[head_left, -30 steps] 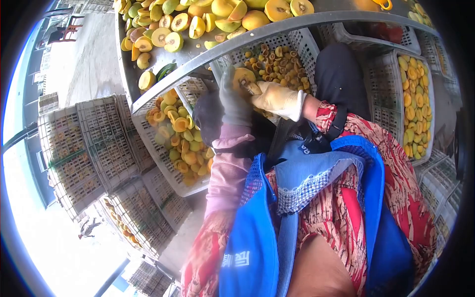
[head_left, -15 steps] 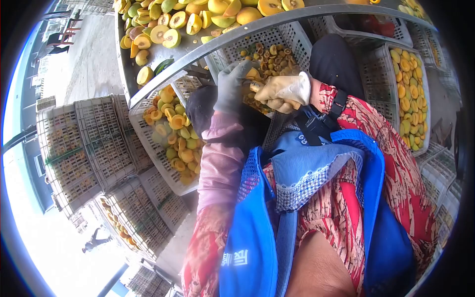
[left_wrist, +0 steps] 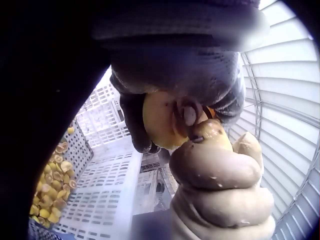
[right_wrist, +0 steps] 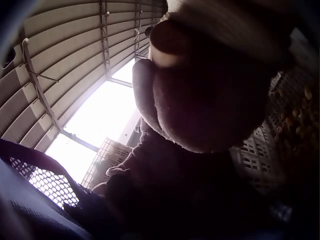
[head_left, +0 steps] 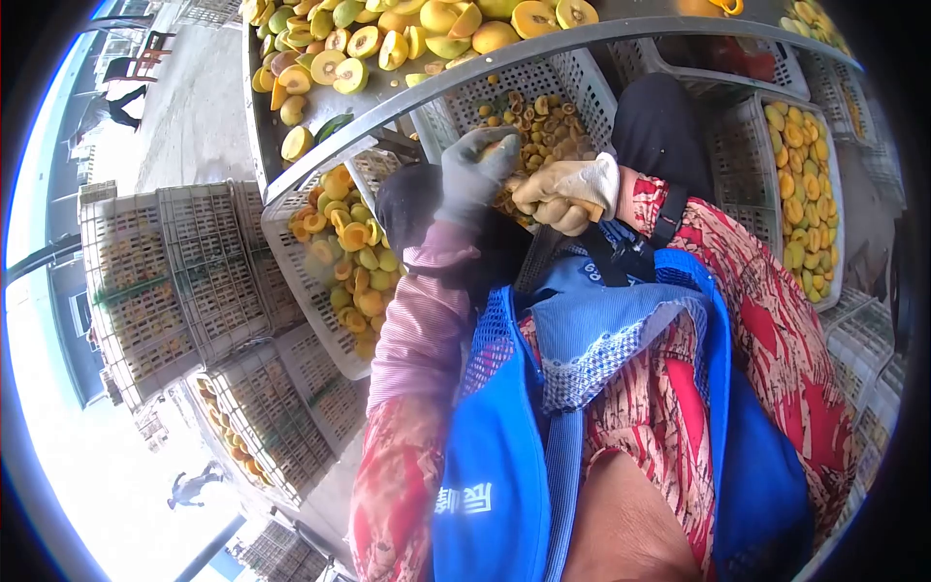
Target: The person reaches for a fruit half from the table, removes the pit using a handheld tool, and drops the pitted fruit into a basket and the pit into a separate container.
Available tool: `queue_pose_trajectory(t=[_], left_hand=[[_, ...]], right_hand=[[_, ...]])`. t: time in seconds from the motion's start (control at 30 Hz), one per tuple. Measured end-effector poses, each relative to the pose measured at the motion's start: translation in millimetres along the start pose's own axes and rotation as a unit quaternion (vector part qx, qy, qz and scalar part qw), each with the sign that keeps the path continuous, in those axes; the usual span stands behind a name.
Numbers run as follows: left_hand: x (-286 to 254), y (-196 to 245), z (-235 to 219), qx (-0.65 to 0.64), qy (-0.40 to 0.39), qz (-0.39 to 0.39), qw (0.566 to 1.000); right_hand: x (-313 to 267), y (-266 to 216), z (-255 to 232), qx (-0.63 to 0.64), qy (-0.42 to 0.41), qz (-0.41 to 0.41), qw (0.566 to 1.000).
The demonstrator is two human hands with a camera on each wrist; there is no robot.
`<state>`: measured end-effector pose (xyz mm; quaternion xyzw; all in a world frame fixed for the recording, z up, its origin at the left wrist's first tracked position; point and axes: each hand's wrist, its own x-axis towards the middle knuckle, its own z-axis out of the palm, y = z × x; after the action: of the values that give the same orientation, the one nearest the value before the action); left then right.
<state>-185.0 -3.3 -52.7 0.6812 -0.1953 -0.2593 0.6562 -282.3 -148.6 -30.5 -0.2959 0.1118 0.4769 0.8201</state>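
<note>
A yellow fruit (left_wrist: 159,122), centred between both gloves, is grasped in the left hand (head_left: 475,173); a handled tool (right_wrist: 169,37) is clenched in the right hand (head_left: 564,194). At one o'clock, a crate (head_left: 582,82) of small fruit pieces is partly blocked by the hands. Fruit-filled crates are seen at eight (head_left: 294,281) and three; a metal table (head_left: 436,92) is heaped with cut fruit at twelve.

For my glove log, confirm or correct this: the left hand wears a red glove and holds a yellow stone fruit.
The colour is wrong: the head view shows the left hand wearing a grey glove. It does hold a yellow stone fruit.
</note>
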Motion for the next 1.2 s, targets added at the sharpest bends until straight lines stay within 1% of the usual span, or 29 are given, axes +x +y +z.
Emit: queue_pose_trajectory(t=[0.07,0.1,0.13,0.17,0.2,0.23,0.27,0.3,0.33,0.37,0.4,0.43,0.47,0.5,0.53,0.57,0.6,0.67,0.73,0.8,0.87,0.9,0.93,1.0,1.1,1.13,1.2], left_hand=[[1.0,4.9,-4.0,0.083,-0.047,0.058,0.994],[2.8,8.4,-4.6,0.031,-0.081,-0.014,0.996],[3.8,10.7,-2.9,-0.063,-0.083,-0.022,0.994],[4.7,12.4,0.8,-0.155,-0.084,-0.030,0.984],[5.8,14.4,5.0,-0.248,-0.084,-0.037,0.965],[4.3,18.2,10.5,-0.231,-0.042,-0.015,0.972],[1.2,24.6,17.4,-0.214,0.000,0.010,0.977],[-3.3,31.1,23.6,-0.198,0.042,0.035,0.979],[-0.7,32.7,18.7,-0.183,0.079,0.010,0.980],[1.7,34.5,13.9,-0.168,0.115,-0.016,0.979],[-1.6,42.5,-0.3,-0.028,0.152,0.007,0.988],[-4.9,43.0,-23.0,0.146,0.185,0.074,0.969],[-10.9,64.4,-45.5,0.347,0.198,0.061,0.915],[-16.6,85.8,-68.0,0.531,0.214,0.045,0.819],[-16.2,96.5,-89.5,0.614,0.224,-0.059,0.754],[-7.4,84.6,-115.0,0.666,0.269,-0.039,0.695],[5.6,81.9,-134.8,0.678,0.274,-0.018,0.682],[47.1,100.2,-141.4,0.623,0.224,-0.091,0.744],[97.6,83.6,-151.5,0.626,0.227,-0.061,0.744],[141.2,64.4,-155.7,0.590,0.211,-0.094,0.773],[165.0,51.9,-135.2,0.550,0.202,-0.162,0.794],[176.8,50.3,-130.7,0.537,0.220,-0.176,0.795],[183.6,37.5,-130.4,0.529,0.269,-0.132,0.794],[174.8,45.5,-129.5,0.460,0.282,-0.101,0.836],[149.2,56.0,-123.7,0.494,0.280,0.004,0.823],[138.5,59.4,-119.5,0.459,0.255,0.031,0.851],[108.6,70.3,-103.9,0.386,0.196,0.082,0.898]], right_hand=[[-2.2,3.3,-0.8,-0.013,-0.028,-0.031,0.999],[-4.0,4.5,-3.5,-0.021,-0.044,-0.047,0.998],[-4.3,5.2,-5.6,-0.029,-0.060,-0.065,0.996],[-3.8,6.8,-10.6,0.005,-0.108,-0.086,0.990],[-3.3,8.5,-17.7,0.036,-0.156,-0.105,0.981],[-4.7,8.1,-22.2,0.067,-0.203,-0.124,0.969],[-12.1,4.4,-18.2,0.083,-0.249,-0.171,0.950],[-19.5,3.6,-16.4,0.091,-0.223,-0.196,0.951],[-26.2,0.5,-13.8,0.095,-0.198,-0.221,0.950],[-30.9,-4.6,-4.9,0.059,-0.070,-0.206,0.974],[-33.0,-8.5,4.3,0.023,0.060,-0.190,0.980],[-16.5,-6.4,1.0,-0.149,0.241,-0.148,0.948],[-3.3,-1.3,-6.4,-0.369,0.314,-0.151,0.862],[4.6,2.4,-7.7,-0.405,0.340,-0.160,0.834],[9.8,4.3,-6.7,-0.439,0.365,-0.167,0.804],[6.9,-0.4,2.0,-0.384,0.346,-0.126,0.847],[5.0,-5.7,11.1,-0.327,0.324,-0.083,0.884],[17.2,-7.9,7.3,-0.399,0.356,-0.092,0.840],[27.2,-3.1,-0.4,-0.473,0.368,-0.121,0.791],[32.8,-1.4,-1.5,-0.552,0.347,-0.119,0.749],[24.2,-13.5,15.3,-0.513,0.366,-0.086,0.772],[36.1,-3.5,-3.5,-0.532,0.365,-0.128,0.753],[38.3,-9.5,-1.8,-0.484,0.371,-0.140,0.780],[37.0,-15.2,4.1,-0.380,0.380,-0.157,0.829],[35.7,-28.0,5.8,-0.225,0.343,-0.245,0.879],[33.8,-32.8,5.4,-0.169,0.329,-0.273,0.888],[26.2,-43.2,20.8,-0.152,0.357,-0.353,0.851]])
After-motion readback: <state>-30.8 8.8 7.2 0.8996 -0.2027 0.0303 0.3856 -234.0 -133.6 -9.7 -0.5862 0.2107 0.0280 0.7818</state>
